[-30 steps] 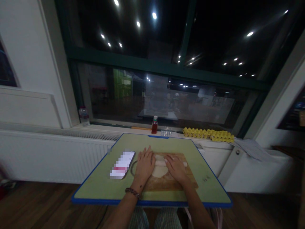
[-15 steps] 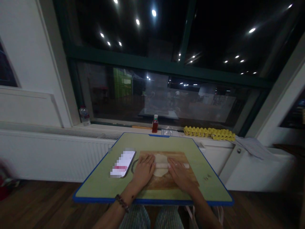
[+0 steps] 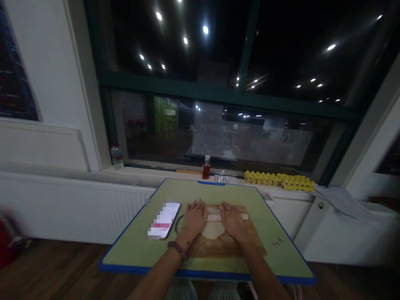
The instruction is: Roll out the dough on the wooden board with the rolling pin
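Palms down, our left hand (image 3: 194,216) and right hand (image 3: 231,218) lie flat and unclenched on the pale wooden rolling pin (image 3: 214,217), pressing it across the flattened disc of dough (image 3: 213,229) on the brown wooden board (image 3: 218,246), mid-bench. We see a phone (image 3: 164,219) left, on the green blue-edged bench (image 3: 137,246). A red bottle (image 3: 206,167) and yellow egg tray (image 3: 279,180) sit far on the sill, below the dark window.

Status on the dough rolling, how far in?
Done: the dough already lies as a flattish round on the wooden board. In hand: left hand and right hand press flat on the rolling pin across the dough's far part. Left: the sheet looks small and thick, so probably more passes.
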Tool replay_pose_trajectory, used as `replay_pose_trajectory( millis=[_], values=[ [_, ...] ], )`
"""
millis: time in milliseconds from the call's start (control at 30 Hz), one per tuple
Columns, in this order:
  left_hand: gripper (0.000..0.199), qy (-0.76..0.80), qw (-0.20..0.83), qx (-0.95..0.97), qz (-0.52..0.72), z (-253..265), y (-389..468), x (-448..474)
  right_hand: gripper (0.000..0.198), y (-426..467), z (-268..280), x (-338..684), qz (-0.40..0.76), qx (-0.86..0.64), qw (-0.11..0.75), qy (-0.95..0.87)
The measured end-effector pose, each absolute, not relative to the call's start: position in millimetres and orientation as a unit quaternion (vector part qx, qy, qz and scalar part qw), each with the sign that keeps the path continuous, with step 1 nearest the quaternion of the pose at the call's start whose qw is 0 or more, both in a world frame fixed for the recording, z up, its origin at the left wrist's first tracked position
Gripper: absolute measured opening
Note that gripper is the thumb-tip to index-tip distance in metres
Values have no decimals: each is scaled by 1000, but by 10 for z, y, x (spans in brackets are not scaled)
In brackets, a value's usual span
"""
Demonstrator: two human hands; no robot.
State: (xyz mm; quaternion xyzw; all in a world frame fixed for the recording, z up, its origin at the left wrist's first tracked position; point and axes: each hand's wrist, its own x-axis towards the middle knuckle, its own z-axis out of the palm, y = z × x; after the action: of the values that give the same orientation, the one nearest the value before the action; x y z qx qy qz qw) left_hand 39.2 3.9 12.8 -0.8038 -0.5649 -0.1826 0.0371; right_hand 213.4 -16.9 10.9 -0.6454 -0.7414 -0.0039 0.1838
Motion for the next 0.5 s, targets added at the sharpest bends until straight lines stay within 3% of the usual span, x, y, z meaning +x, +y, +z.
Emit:
replay_pose_trajectory(
  millis=[300, 400, 500],
  values=[
    [43, -525, 40, -836, -155, 215, -307, 333, 66, -267, 186, 2474, 147, -555, 169, -801],
    [44, -528, 39, -836, -143, 220, -290, 343, 72, -128, 207, 2448, 160, -562, 159, -796],
    [47, -551, 35, -823, -130, 217, -196, 369, 66, 44, 198, 2302, 143, -599, 141, -775]
  ],
)
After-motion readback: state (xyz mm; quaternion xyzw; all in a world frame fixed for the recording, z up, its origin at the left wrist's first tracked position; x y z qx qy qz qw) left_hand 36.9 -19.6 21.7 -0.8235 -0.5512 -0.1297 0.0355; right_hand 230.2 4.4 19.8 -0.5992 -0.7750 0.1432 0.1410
